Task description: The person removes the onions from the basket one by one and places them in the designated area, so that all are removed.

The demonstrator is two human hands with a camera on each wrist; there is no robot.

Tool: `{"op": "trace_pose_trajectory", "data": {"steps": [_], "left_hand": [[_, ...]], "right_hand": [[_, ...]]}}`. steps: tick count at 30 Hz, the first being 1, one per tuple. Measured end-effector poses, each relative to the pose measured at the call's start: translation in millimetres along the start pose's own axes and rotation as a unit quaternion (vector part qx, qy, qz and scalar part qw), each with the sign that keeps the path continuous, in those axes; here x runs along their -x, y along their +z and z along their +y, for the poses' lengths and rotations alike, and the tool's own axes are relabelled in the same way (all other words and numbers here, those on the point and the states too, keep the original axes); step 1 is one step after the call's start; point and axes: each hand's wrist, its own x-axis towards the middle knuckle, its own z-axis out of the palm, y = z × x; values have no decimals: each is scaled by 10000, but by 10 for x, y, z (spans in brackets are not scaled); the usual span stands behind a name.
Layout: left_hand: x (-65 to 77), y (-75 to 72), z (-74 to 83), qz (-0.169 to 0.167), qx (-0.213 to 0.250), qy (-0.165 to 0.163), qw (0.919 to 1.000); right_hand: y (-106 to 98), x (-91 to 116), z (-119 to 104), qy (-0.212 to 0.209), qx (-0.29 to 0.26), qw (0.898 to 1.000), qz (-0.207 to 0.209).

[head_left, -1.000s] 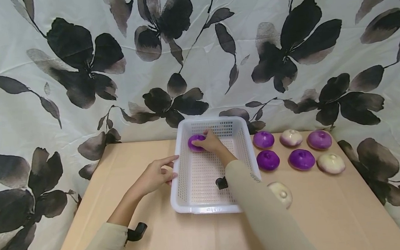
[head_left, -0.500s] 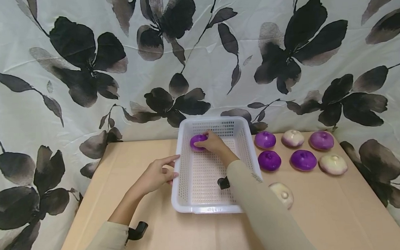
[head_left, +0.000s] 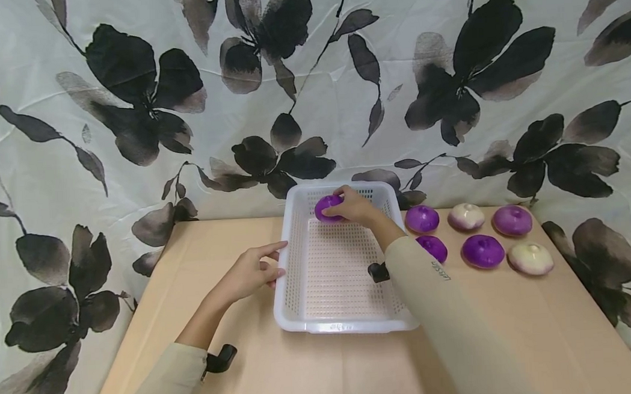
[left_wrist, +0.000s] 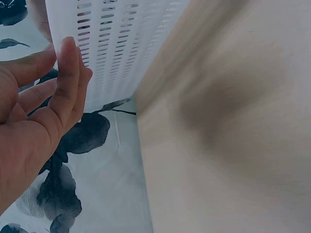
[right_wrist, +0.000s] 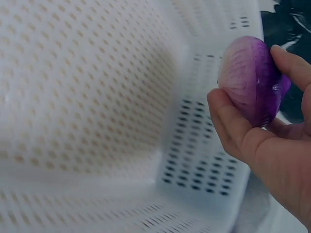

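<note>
In the head view, my right hand holds a purple onion near the far end of a white plastic basket. The right wrist view shows the onion, pale on one side and deep purple on the other, between thumb and fingers, above the slotted end wall. At the basket's left side, my left hand grips the rim. Its fingers lie against the outer wall, seen in the left wrist view. Apart from the held onion, no others show in the basket.
Several purple onions and paler ones stand in two rows right of the basket, on the tan table. My right sleeve partly covers one. A flower-printed cloth hangs behind the table.
My right hand has raised the purple onion and moved it rightward and toward the basket's far end. A pale onion near the basket is now hidden by my right sleeve. The left hand keeps its place.
</note>
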Motion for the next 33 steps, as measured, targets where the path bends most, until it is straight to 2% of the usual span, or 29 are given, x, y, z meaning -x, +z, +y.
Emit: {"op": "trace_pose_trajectory", "data": {"steps": [7,14,20,27,33], "left_hand": [[6,-7,20,45,-54,-52,10000],[4,-15,24,-16,-99,-14,9999],[-10,-6,24,-52,-105,6,9999],[-9,7,20,-72,-79,16,9999],[-7,17,18,-55,-104,-33,9999]], "right_hand": [[-351,203,-258,-336,556,9979,-70],[-667,386,-332,-390,687,9969,9],[-888,572,-229,-581,837,9948,85],[-1115,895,-56,-991,1232,9874,-25],[-1293,1226,143,-1169,919,9888,-86]]}}
